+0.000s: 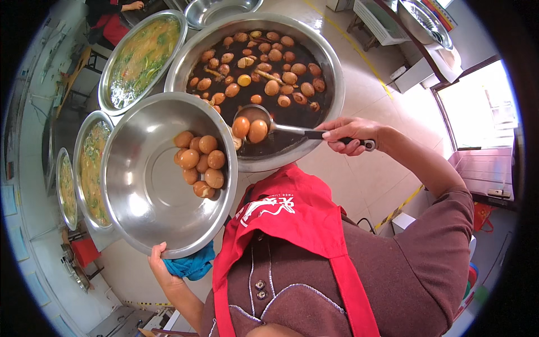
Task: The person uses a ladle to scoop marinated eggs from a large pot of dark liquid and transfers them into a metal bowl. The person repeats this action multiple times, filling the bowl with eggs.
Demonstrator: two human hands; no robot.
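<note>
My right hand (347, 135) grips the black handle of a steel ladle (256, 110), whose bowl carries two brown peeled eggs (249, 129). The ladle is over the near left part of a large steel basin (334, 71) of dark broth (269, 101). Many brown eggs (272, 87) float there among pieces of spice. With my left hand (160, 261) I hold the rim of a wide steel bowl (164, 223), a blue cloth (193, 263) bunched beneath it. Several brown eggs (202, 162) are heaped against the bowl's right wall, which overlaps the basin's rim.
Large pans of soup with greens (141, 59) and of yellowish food (94, 168) stand to the left. Another steel basin (219, 12) is behind. A person's hand and sleeve (126, 6) show at the top left. At the right are a white plastic basket (385, 31) and a doorway.
</note>
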